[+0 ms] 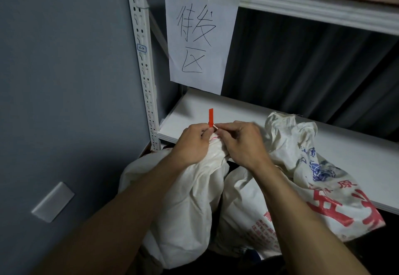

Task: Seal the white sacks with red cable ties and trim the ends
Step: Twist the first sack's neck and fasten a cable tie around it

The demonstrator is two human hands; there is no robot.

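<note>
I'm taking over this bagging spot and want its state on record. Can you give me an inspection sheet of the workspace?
Surface: white shelf board, with the sacks in front of it.
Job's things: white sack, neck gathered; red cable tie stands up from the neck, untrimmed; printed sack leans on the shelf edge, beside it.
Clutter: nothing seen.
Grippers: left hand grips the sack's neck; right hand fingers pinch the tie at its base.
Cables: nothing seen.
Surroundings: handwritten paper sign hangs from the upper shelf; slotted upright; grey wall with wall plate; dark curtain behind.
</note>
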